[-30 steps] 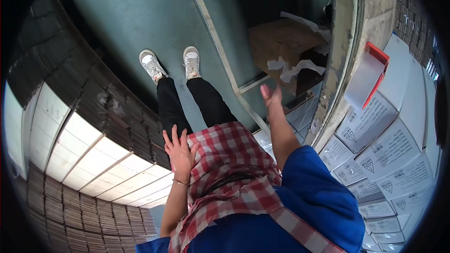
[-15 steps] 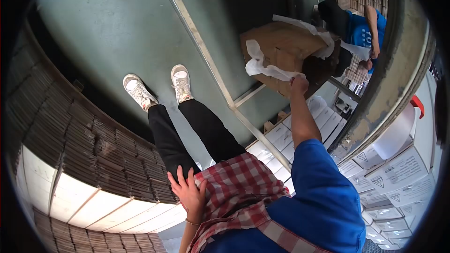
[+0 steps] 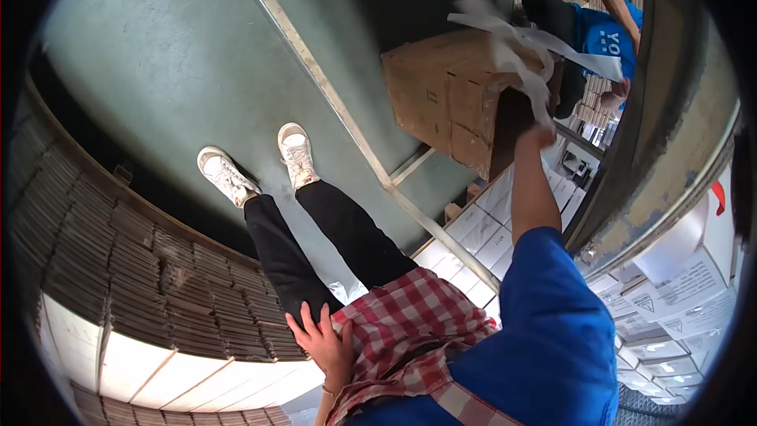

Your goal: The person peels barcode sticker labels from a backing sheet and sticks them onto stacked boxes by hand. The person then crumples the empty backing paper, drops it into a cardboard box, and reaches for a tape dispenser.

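My left hand (image 3: 330, 349) rests on my thigh beside the red checked apron (image 3: 418, 308), its fingers spread and holding nothing. At the end of my stretched-out arm, my right hand (image 3: 539, 139) is closed on one end of a whitish translucent strip (image 3: 535, 88), which looks like thin film or paper. The strip trails up from my fist across the open top of a brown cardboard box (image 3: 434, 95). The box's dark opening lies close to my fist. Another whitish strip stretches toward the co-worker, partly blurred.
A co-worker in a blue shirt (image 3: 607, 35) sits across from me, behind the box. White cartons (image 3: 497, 229) are stacked below my right arm and farther right. Flattened cardboard stacks (image 3: 118, 244) line the left. A metal rail (image 3: 315, 71) crosses the greenish floor (image 3: 158, 71).
My right hand has moved right, carrying the strip from the box's near side to over its opening. The box has turned somewhat. My left hand stays on my thigh.
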`<state>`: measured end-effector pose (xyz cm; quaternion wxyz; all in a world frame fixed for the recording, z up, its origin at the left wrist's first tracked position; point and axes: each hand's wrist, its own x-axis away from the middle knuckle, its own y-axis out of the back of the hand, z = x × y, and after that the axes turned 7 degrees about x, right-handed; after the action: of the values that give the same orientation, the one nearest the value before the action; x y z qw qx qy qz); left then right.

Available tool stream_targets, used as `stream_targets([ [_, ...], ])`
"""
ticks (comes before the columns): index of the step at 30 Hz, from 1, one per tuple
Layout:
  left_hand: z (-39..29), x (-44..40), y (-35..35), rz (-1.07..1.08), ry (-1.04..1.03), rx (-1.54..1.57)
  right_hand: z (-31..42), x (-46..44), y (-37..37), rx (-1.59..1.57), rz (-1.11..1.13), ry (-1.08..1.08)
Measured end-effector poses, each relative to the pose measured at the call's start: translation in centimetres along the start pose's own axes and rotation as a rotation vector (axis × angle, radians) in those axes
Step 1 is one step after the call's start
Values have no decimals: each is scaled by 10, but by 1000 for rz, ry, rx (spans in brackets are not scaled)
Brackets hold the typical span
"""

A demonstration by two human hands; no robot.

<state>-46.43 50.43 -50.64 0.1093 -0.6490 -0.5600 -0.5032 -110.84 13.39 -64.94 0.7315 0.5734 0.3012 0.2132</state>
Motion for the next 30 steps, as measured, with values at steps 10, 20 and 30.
stream_targets([
  [10,-5,0,1,-26,-26,-7,64,207,16,465,-48,-359],
  [20,-10,1,19,-174,-131,-3,161,414,130,18,1542,610],
  [30,22,2,202,70,98,949,417,333,479,-44,337,934],
])
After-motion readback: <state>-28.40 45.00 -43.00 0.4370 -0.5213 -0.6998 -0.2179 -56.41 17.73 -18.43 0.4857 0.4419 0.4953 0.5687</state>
